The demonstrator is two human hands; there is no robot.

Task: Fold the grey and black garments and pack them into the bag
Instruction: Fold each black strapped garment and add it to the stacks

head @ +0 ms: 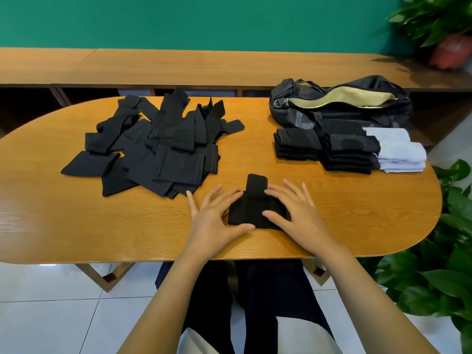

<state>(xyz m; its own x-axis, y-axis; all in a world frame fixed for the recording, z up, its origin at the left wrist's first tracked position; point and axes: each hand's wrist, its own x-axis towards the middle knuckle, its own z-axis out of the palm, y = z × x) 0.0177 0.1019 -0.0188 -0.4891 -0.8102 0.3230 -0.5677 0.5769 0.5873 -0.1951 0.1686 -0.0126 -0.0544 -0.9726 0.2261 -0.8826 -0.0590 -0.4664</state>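
1. Your left hand [217,221] and right hand [293,215], fingers spread flat, press a half-folded black garment [251,213], nearer you than the bag [342,103].
2. Unfolded pile [158,144], left of bag: remains to fold.
3. Folded stacks [350,152] just before the open bag; none visibly packed.

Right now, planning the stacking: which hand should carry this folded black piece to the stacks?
Likely the right hand: it rests on the garment, nearer the stacks than the left hand.
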